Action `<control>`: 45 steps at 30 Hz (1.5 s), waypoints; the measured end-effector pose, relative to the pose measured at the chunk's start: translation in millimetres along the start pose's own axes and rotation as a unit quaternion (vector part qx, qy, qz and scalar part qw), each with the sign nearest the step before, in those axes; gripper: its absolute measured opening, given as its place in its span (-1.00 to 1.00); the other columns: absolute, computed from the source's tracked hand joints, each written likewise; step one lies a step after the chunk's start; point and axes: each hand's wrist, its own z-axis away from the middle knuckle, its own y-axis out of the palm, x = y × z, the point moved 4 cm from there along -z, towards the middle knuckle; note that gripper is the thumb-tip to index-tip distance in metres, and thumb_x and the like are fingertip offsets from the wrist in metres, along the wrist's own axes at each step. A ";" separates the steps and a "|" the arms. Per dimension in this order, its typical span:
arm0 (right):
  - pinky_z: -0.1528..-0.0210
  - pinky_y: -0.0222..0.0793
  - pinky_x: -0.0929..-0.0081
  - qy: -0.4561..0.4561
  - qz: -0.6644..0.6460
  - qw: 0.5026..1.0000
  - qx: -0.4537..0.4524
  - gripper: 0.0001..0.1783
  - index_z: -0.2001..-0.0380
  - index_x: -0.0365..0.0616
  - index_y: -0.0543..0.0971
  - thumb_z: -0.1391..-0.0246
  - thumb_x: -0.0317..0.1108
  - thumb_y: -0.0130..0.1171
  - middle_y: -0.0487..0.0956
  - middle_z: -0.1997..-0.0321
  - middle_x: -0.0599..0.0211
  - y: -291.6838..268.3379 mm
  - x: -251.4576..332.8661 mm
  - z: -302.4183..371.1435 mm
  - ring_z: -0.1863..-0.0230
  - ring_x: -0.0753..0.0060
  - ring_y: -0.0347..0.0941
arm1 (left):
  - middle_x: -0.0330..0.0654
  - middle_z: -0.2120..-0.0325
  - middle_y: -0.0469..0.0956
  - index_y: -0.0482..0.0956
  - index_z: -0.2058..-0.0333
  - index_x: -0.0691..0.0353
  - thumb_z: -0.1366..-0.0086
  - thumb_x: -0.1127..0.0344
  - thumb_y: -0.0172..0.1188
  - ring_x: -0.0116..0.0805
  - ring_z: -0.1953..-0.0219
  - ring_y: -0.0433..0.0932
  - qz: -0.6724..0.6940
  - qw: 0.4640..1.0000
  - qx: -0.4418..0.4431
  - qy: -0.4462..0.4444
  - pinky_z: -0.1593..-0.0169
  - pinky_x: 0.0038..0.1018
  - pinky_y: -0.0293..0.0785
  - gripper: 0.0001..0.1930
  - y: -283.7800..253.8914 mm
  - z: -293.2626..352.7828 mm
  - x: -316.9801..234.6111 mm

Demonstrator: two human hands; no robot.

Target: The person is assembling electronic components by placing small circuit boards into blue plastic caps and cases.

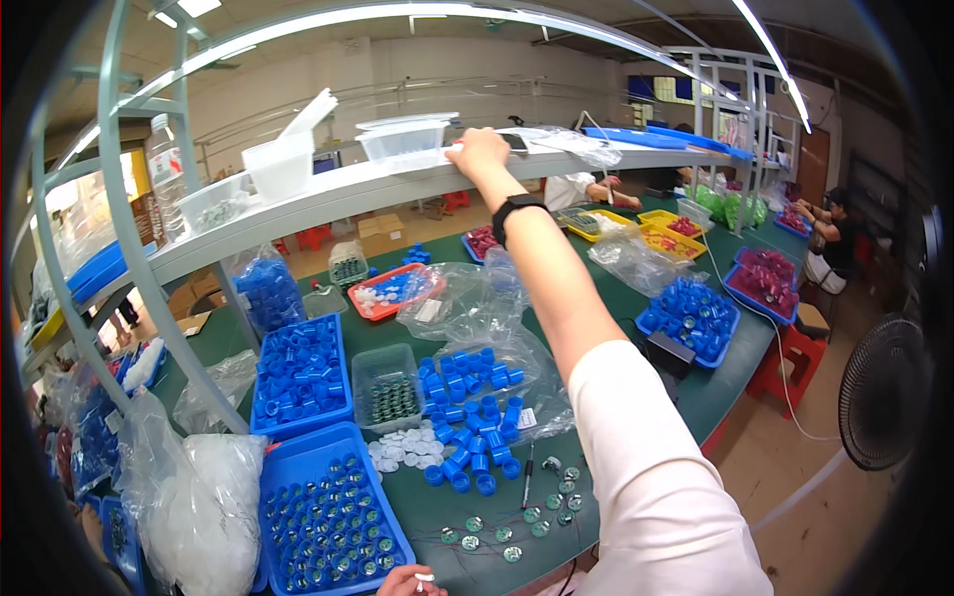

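Note:
My right arm stretches up to the overhead shelf (pixel 348 184), a black watch (pixel 519 207) on its wrist. There my right hand (pixel 479 154) is closed at the shelf's edge, beside a clear plastic tub (pixel 402 141); what its fingers hold is hidden. Low at the front edge, my left hand (pixel 405 581) is partly in view, fingers closed. Small white bits show at its fingertips, whether held or worn I cannot tell. Near it are a blue tray (pixel 397 531) of blue cups with green circuit boards, and loose round boards with thin wires (pixel 512 553).
Loose blue caps (pixel 479 442), white discs (pixel 407 449), a pen (pixel 529 477) and a clear box of boards (pixel 388 392) lie mid-table. A blue bin of caps (pixel 301 375) and a bag of white parts (pixel 214 507) stand left. Shelf posts rise left; a fan (pixel 882 392) stands right.

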 end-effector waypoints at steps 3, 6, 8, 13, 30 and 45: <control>0.28 0.49 0.29 -0.100 0.078 0.987 -0.101 -0.62 0.45 -0.06 0.66 0.05 0.04 0.18 0.61 0.38 0.16 2.2 6.7 5.4 0.30 0.18 0.57 | -0.25 0.44 0.40 0.44 0.29 0.28 -0.28 0.48 -0.09 -0.46 0.43 0.36 -0.040 0.999 -0.020 0.014 0.21 -0.45 0.37 -0.88 7.9 8.5 -6.2; 0.47 0.45 0.36 -0.137 0.132 0.955 -0.228 -0.61 0.59 -0.02 0.64 0.00 0.04 0.10 0.57 0.51 0.32 -12.5 -0.2 11.9 0.45 0.29 0.57 | -0.19 0.41 0.37 0.40 0.44 0.29 -0.25 0.49 -0.09 -0.40 0.45 0.32 -0.056 0.997 0.017 0.041 0.21 -0.44 0.32 -0.89 18.2 8.2 -6.9; 0.49 0.45 0.38 -0.090 0.074 0.961 -0.250 -0.58 0.61 -0.04 0.63 -0.07 0.02 0.04 0.55 0.52 0.28 -24.2 -11.2 20.4 0.49 0.29 0.55 | -0.17 0.42 0.37 0.38 0.48 0.30 -0.21 0.52 -0.10 -0.38 0.43 0.33 -0.064 0.993 0.066 0.070 0.20 -0.43 0.31 -0.89 29.7 8.8 -10.6; 0.41 0.39 0.17 -0.081 -0.224 0.944 -0.228 -0.45 0.71 -0.16 0.55 -0.16 0.01 -0.08 0.54 0.51 0.07 -74.7 -30.0 101.5 0.50 -0.03 0.49 | -0.18 0.41 0.36 0.40 0.43 0.34 -0.12 0.50 -0.01 -0.35 0.37 0.40 -0.129 0.982 0.067 0.117 0.15 -0.42 0.33 -0.96 34.5 -3.4 -6.8; 0.58 0.22 0.40 -0.009 -0.486 0.800 0.352 -0.68 0.53 -0.21 0.48 -0.19 -0.20 -0.01 0.33 0.60 0.31 -162.4 -71.5 496.3 0.66 0.39 0.26 | -0.14 0.12 0.41 0.34 0.00 0.44 -0.22 0.35 0.15 -0.35 0.03 0.38 -0.329 0.914 0.105 0.210 -0.02 -0.45 0.30 -0.59 77.7 -8.0 73.6; 0.37 0.23 0.53 0.018 -0.481 0.753 0.449 -0.79 0.23 -0.22 0.16 -0.21 -0.41 -0.05 0.28 0.34 0.28 -192.1 -122.9 487.5 0.39 0.55 0.26 | -0.19 0.43 0.28 0.50 0.36 0.38 0.04 0.32 0.38 -0.33 0.39 0.29 -0.381 0.872 0.134 0.277 0.30 -0.49 0.25 -0.68 99.4 -22.4 85.5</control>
